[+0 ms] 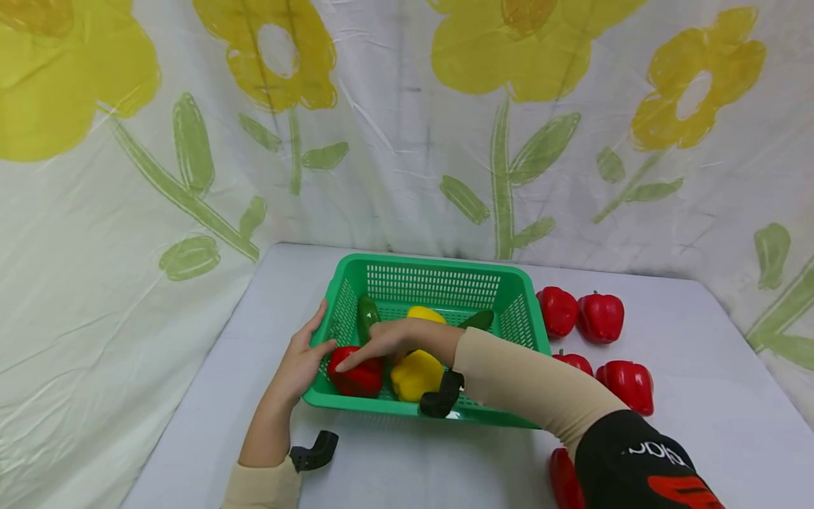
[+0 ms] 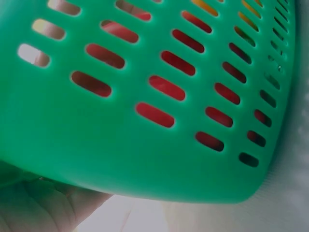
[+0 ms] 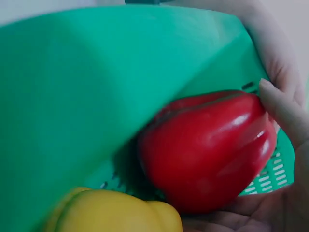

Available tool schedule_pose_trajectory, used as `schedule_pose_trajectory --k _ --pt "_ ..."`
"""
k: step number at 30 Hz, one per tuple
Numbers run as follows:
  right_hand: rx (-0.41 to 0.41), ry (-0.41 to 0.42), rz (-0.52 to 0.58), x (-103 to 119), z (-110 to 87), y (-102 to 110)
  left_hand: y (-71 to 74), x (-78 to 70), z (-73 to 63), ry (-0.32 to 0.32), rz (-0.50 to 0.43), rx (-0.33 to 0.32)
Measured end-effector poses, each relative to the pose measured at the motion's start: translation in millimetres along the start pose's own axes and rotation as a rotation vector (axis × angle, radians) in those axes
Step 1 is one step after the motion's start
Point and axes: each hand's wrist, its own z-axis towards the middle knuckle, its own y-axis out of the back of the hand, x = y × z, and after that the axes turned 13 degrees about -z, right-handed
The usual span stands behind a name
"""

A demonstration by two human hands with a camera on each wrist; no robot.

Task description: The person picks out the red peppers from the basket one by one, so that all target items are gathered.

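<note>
A green plastic basket (image 1: pixel 445 262) with slotted walls stands on the table. My left hand (image 1: pixel 300 364) grips its left rim near the front corner, thumb over the edge. Inside that corner, my right hand (image 1: pixel 388 337) holds a red bell pepper (image 1: pixel 352 382), thumb at one end and fingers beneath it in the right wrist view (image 3: pixel 207 150). Beside it lies a yellow bell pepper (image 1: pixel 417 376), and a second yellow one (image 1: pixel 426 314) is partly hidden behind the right wrist. Through the slots in the left wrist view, the red pepper (image 2: pixel 155 115) shows.
A cucumber (image 1: pixel 367 314) lies along the basket's left side, another green one (image 1: pixel 478 320) toward the right. Several red bell peppers (image 1: pixel 600 318) sit on the table right of the basket; one (image 1: pixel 564 475) is partly under the right sleeve. A flowered cloth (image 1: pixel 381 191) hangs behind.
</note>
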Motion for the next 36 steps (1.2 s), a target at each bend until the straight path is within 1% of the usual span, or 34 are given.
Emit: schedule_pose_trajectory --k 2,6,10,15,19,22,27,30,36 --pt "0.016 0.003 -0.004 1.6 2.4 -0.3 0.1 0.0 0.2 -0.004 -0.002 0.000" --pt "0.047 -0.022 -0.005 5.3 6.4 1.1 0.3 0.7 0.8 -0.004 -0.013 0.005" --pt "0.080 -0.045 0.030 9.7 10.2 3.1 1.3 1.4 1.0 -0.003 -0.014 0.001" --pt "0.130 -0.044 0.087 10.7 13.9 6.8 1.9 2.1 1.3 -0.009 -0.014 -0.004" --pt "0.154 -0.043 0.098 9.3 16.5 8.6 1.2 2.2 1.2 -0.005 -0.017 -0.003" --pt "0.157 -0.049 0.095 9.1 17.1 9.1 0.7 1.7 1.1 -0.004 -0.018 0.001" --pt "0.156 -0.039 0.156 10.4 16.9 8.4 0.5 0.4 1.8 -0.014 -0.009 0.002" --pt "0.158 -0.027 0.185 11.3 17.2 7.6 1.2 0.0 2.1 -0.009 -0.008 0.000" --pt "0.154 -0.008 0.190 9.3 15.8 6.5 0.7 1.0 2.4 0.007 -0.010 0.002"
